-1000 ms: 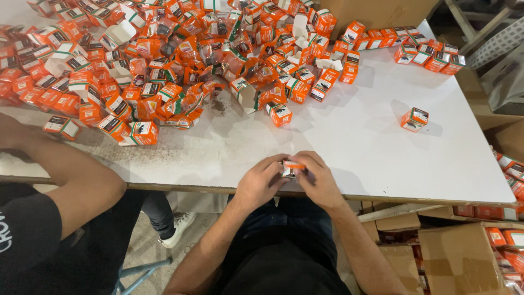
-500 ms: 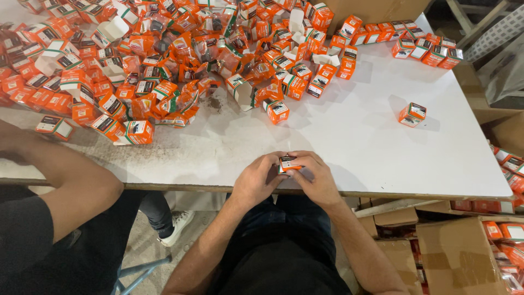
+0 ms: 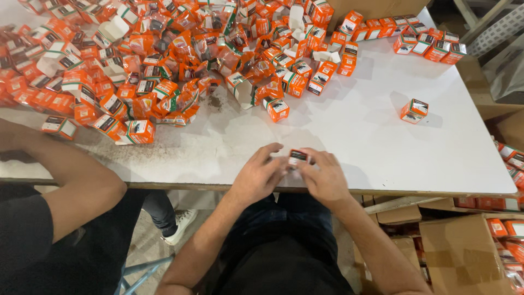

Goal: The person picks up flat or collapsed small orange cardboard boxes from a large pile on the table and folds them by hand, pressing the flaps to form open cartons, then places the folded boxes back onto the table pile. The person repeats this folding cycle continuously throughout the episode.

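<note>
Both of my hands meet at the near edge of the white table (image 3: 376, 142). Between them is a small orange box (image 3: 298, 157). My left hand (image 3: 256, 176) grips it from the left and my right hand (image 3: 324, 176) from the right, fingers curled around it. Most of the box is hidden by my fingers; only its top face shows. A big heap of small orange boxes (image 3: 180, 60) covers the far left half of the table, a little beyond my hands.
One lone orange box (image 3: 414, 110) stands at the right of the table. A row of orange boxes (image 3: 428, 45) lines the far right corner. Another person's arm (image 3: 65, 164) rests on the table at the left. Open cardboard cartons (image 3: 464, 251) stand on the floor at the right.
My hands have stayed together on the small orange box at the table edge, with only slight finger shifts. The view has tilted a little.
</note>
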Motion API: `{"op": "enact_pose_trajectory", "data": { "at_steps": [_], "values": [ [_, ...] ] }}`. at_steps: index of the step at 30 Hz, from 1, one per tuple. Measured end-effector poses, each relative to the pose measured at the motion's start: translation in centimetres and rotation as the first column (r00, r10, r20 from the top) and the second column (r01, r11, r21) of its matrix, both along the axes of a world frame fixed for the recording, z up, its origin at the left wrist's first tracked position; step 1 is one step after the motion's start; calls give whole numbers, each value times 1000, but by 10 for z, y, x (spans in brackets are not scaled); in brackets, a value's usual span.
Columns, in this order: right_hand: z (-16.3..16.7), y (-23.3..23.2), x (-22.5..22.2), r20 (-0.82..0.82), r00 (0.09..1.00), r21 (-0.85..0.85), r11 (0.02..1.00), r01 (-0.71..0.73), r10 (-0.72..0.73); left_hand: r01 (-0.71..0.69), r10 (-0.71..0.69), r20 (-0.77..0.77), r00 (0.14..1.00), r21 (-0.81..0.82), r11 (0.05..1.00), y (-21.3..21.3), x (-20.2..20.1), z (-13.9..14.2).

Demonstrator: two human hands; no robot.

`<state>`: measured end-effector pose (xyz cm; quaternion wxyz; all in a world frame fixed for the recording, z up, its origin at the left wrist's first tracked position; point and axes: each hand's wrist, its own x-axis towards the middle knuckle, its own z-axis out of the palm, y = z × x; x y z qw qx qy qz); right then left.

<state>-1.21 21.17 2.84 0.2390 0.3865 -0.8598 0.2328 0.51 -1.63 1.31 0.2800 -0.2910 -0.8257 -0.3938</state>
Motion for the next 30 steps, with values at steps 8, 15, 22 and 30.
{"op": "enact_pose_trajectory", "data": {
  "at_steps": [8,15,22,30],
  "values": [
    [50,20,-75,-109,963,-247,945,213,-246,-357,332,-158,930,-182,916,7,-109,22],
    [28,-95,-203,222,925,-28,950,-310,308,-252,283,57,957,-316,915,-9,-52,10],
    [-19,-80,-163,386,917,175,984,38,-104,-341,340,94,936,-12,940,-59,22,-14],
    [-19,-18,-39,349,926,-183,980,-82,143,-300,291,-128,948,-56,952,-31,18,-9]
  ]
}}
